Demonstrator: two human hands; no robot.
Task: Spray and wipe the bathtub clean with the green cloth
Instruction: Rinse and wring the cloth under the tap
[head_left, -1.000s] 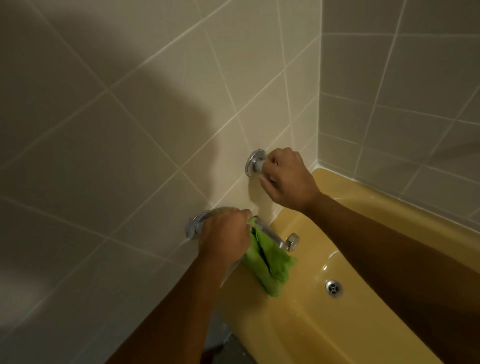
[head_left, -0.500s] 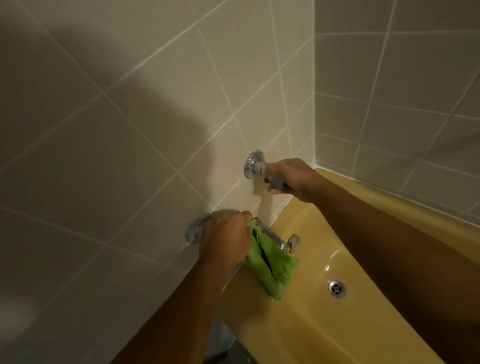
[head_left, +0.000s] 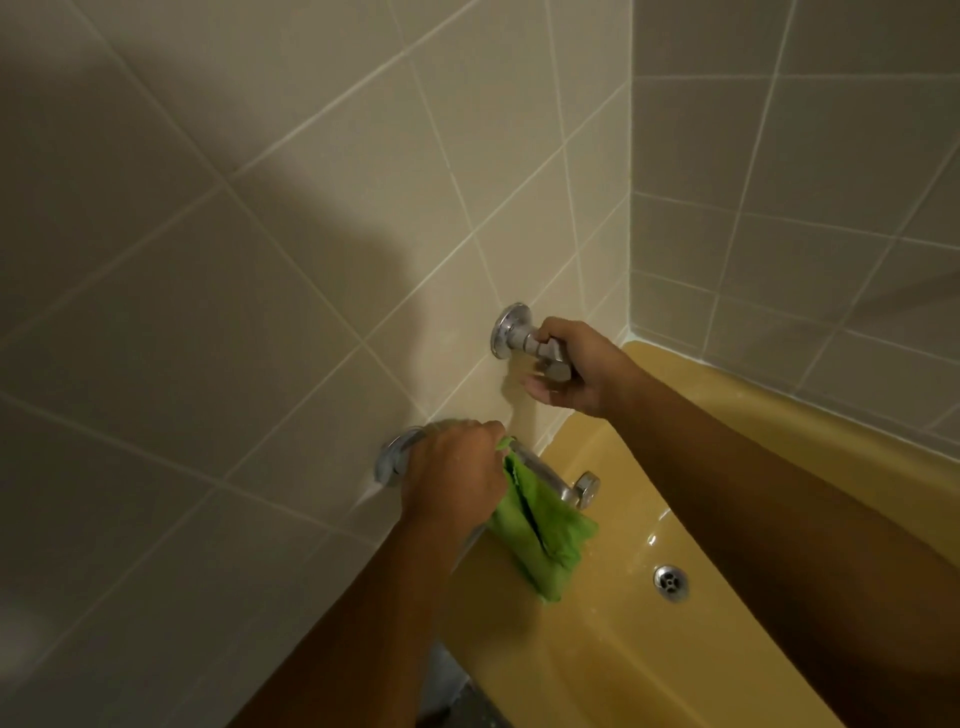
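Note:
A yellow bathtub (head_left: 644, 644) fills the lower right, below a tiled wall. My left hand (head_left: 452, 475) grips the lower chrome tap (head_left: 392, 460) on the wall and holds the green cloth (head_left: 540, 535), which hangs down beside the chrome spout (head_left: 563, 480). My right hand (head_left: 574, 366) grips the handle of the upper chrome tap (head_left: 519, 335), fingers curled round it. No spray bottle is in view.
Beige tiled walls (head_left: 260, 260) meet in a corner at the upper right. A round chrome overflow drain (head_left: 670, 581) sits in the tub's end wall. A grey floor patch (head_left: 467, 701) shows below the tub's rim.
My right hand has turned on the upper tap handle, the wrist rolling down so the handle now shows. The left hand and cloth have stayed on the lower tap.

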